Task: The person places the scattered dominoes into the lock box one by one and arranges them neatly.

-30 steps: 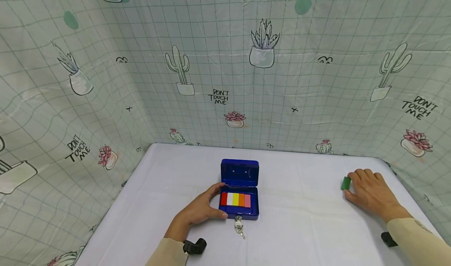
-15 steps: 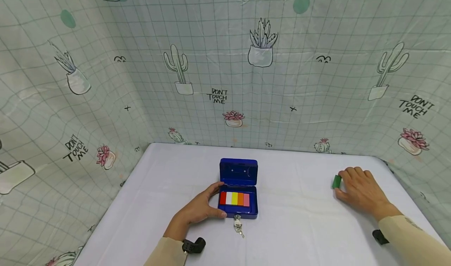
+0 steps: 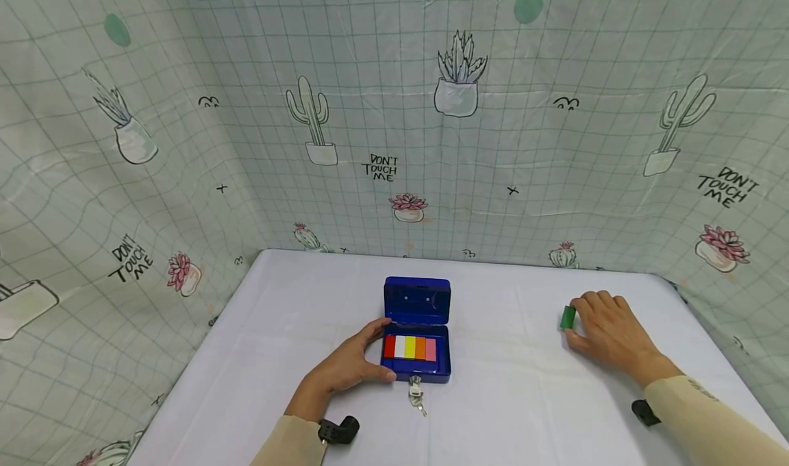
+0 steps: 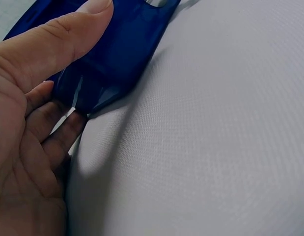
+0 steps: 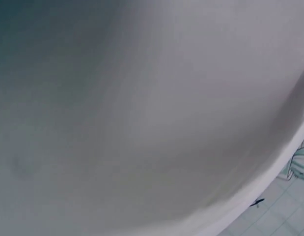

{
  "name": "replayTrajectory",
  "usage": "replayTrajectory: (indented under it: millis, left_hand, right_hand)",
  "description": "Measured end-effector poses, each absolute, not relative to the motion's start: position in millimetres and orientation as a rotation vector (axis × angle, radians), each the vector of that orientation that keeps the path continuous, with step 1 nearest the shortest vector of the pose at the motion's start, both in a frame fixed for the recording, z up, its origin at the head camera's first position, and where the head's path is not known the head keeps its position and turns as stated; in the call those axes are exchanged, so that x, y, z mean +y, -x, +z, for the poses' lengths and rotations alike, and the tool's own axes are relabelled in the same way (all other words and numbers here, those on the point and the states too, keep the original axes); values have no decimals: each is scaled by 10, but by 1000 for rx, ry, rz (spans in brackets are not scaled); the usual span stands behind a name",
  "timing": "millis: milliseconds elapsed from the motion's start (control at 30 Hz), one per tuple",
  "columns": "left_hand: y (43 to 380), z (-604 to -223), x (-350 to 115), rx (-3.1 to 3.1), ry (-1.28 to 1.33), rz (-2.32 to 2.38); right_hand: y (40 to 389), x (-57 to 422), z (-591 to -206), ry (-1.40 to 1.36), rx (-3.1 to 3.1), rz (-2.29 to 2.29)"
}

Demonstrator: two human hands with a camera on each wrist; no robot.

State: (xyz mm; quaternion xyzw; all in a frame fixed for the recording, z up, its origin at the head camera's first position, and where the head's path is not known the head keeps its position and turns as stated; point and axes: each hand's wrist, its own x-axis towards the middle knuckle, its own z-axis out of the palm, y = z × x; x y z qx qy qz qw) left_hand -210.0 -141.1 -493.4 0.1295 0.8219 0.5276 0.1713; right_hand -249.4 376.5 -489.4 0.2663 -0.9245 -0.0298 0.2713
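A small blue cash box (image 3: pixel 417 300) stands on the table with its lid raised. My left hand (image 3: pixel 345 368) holds it by the left side, fingers at the back corner and thumb at the front corner. The left wrist view shows the thumb (image 4: pixel 53 46) over the blue box wall (image 4: pixel 120 64). Inside lies a row of coloured blocks, with a red block (image 3: pixel 390 347) at the left end and a pink block (image 3: pixel 430 349) at the right. Away to the right, my right hand (image 3: pixel 610 329) pinches a green block (image 3: pixel 568 317) between thumb and fingers.
Keys (image 3: pixel 416 399) hang from the box's front lock. A white cloth (image 3: pixel 505 397) covers the table (image 5: pixel 215 108). Behind and at the sides hangs a grid-patterned curtain (image 3: pixel 505 144) with cactus drawings. A black wrist camera (image 3: pixel 339 430) sits beside the left sleeve.
My right hand has moved left across the table with the green block, coming nearer the box. The left hand has stayed on the box.
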Motion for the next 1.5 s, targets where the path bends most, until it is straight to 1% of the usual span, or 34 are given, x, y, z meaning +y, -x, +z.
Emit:
replayTrajectory:
  millis: [700, 1500]
  left_hand:
    - [2104, -4940, -1411, 2339, -359, 1493]
    - [2110, -4938, -1414, 2333, -346, 1491]
  right_hand:
    - [2495, 3379, -4845, -803, -2427, -52]
    - [2403, 2755, -4769, -914, -2400, -54]
